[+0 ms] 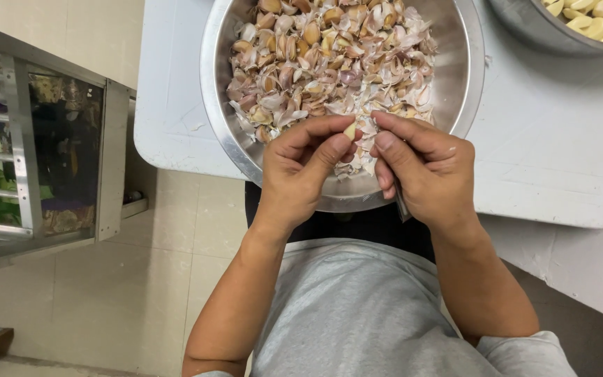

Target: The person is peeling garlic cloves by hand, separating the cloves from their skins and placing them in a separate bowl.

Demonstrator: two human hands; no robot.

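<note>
1. Large steel bowl (pixel 221 84) heaped with garlic cloves and skins, on a white table (pixel 560 139).
2. Left hand (pixel 300 174) pinched shut on a garlic clove (pixel 350 130) over the bowl's near rim; best peeled there, so skins drop in.
3. Right hand (pixel 423 171) closed around a thin metal tool, mostly hidden.
4. Second bowl (pixel 525 24) of peeled cloves, cut off.

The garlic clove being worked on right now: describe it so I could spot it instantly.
Find the large steel bowl of garlic skins on the white table. At its near rim, the left hand and right hand meet; the clove is pinched between their fingertips, pale and lifted clear of the pile.
</note>
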